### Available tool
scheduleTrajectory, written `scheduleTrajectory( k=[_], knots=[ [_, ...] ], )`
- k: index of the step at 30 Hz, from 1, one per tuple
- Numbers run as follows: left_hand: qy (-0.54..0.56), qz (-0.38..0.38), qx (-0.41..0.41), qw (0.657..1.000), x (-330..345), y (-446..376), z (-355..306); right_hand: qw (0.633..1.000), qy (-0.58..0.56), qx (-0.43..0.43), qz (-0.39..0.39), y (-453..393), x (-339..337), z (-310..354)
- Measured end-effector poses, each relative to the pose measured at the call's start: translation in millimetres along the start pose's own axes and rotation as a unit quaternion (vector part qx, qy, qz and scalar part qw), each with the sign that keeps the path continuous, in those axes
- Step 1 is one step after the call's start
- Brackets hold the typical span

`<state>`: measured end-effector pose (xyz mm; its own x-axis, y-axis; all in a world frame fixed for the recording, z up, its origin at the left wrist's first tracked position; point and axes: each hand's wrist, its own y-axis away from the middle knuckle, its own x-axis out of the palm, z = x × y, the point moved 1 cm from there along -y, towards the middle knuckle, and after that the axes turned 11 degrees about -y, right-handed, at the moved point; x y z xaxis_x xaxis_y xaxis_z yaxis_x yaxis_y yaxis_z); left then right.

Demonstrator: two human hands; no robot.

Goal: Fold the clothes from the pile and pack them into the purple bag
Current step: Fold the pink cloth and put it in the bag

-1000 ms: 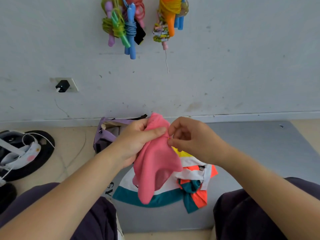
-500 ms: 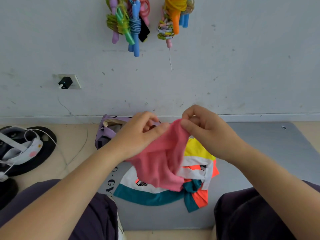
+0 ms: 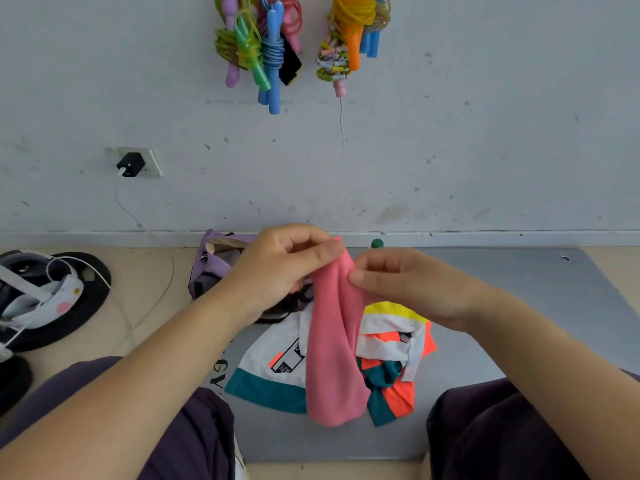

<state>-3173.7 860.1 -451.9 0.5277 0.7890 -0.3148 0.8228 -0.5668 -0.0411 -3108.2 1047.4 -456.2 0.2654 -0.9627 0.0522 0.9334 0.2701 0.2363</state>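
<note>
A pink garment (image 3: 334, 355) hangs in a long narrow drape in front of me. My left hand (image 3: 280, 268) pinches its top edge between thumb and fingers. My right hand (image 3: 412, 284) pinches the same top edge from the right, its fingertips against the cloth. Below it a pile of clothes (image 3: 391, 358) in white, teal, orange and yellow lies on the grey mat (image 3: 540, 299). The purple bag (image 3: 211, 265) stands open by the wall behind my left hand, partly hidden by it.
Black dumbbell plates with a white headset and cable (image 3: 45, 299) lie on the floor at the left. Skipping ropes (image 3: 270, 46) hang on the wall above. A charger (image 3: 131, 164) is plugged into a wall socket. My dark-trousered knees flank the mat.
My hands have drawn close together at the top of the pink garment. It now hangs down in a longer, narrower strip than before, when it was spread wider between them.
</note>
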Motion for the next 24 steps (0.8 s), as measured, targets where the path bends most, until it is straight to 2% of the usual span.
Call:
scheduleTrajectory(
  k=[3,5,7,9,12,16,21,24],
  knots=[
    [-0.11,0.017,-0.019,0.994,-21.1,-3.6,5.5,0.999,0.01,-0.019,-0.028,-1.4,-7.3,1.9],
    [-0.176,0.11,-0.054,0.977,-31.5,-3.1,10.5,0.998,0.0,-0.046,-0.051,-1.5,-9.6,5.4],
    [-0.137,0.195,-0.074,0.968,-29.9,-0.2,14.8,0.997,0.001,-0.056,-0.045,-0.9,-8.2,6.8],
    [-0.065,0.2,-0.077,0.975,-20.3,1.6,15.6,0.998,0.011,-0.05,-0.026,-0.2,-4.7,5.4],
    [-0.009,0.163,-0.068,0.984,-6.6,3.2,12.5,0.998,0.041,-0.043,-0.021,0.6,0.0,3.3],
    [-0.011,0.114,-0.056,0.992,-7.6,2.6,10.0,0.996,0.066,-0.04,-0.046,-0.3,-1.8,3.1],
    [0.061,-0.083,-0.057,0.993,-21.1,-3.4,1.9,0.991,0.121,-0.023,-0.062,-0.5,-11.5,4.6],
    [-0.01,-0.178,-0.081,0.981,-31.2,-5.9,4.0,0.992,0.106,-0.036,-0.064,0.7,-16.5,5.2]
  ],
)
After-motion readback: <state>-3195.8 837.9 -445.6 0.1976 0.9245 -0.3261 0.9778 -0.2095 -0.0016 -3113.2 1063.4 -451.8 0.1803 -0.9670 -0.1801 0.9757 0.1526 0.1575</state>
